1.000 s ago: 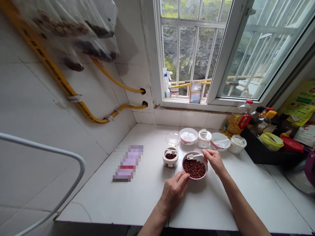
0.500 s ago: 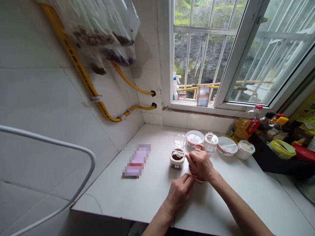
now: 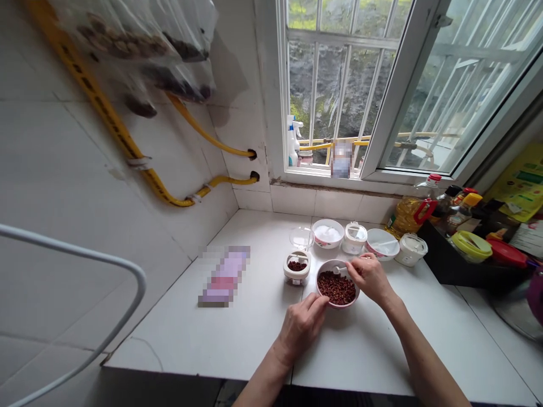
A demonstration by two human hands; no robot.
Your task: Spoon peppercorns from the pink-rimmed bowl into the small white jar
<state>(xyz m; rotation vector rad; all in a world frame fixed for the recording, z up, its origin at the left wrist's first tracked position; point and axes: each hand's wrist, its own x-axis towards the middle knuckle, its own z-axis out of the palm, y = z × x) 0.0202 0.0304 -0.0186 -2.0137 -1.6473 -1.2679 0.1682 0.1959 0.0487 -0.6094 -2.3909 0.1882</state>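
My right hand (image 3: 370, 277) pinches the handle of a small white spoon (image 3: 340, 269), whose head is at the far inner side of a bowl (image 3: 338, 306). Dark red peppercorns (image 3: 337, 288) fill much of that bowl. With its fingers closed on the near left rim, my left hand (image 3: 304, 322) holds the bowl. Just left of the bowl stands a small seasoning jar (image 3: 297, 275), its clear lid (image 3: 301, 238) flipped back, with more of the dark red grains inside.
Behind stand a bowl of white grains (image 3: 328, 233), a lidded white jar (image 3: 354, 237), another bowl (image 3: 382, 244) and a second jar (image 3: 413, 249). An oil bottle (image 3: 409, 215) and a black condiment box (image 3: 452, 271) are at right. A blurred purple packet (image 3: 224, 277) lies left.
My right hand and the spoon have moved right, from over the seasoning jar to the bowl of peppercorns. My left hand stays at the bowl's rim. The camera view has shifted slightly.
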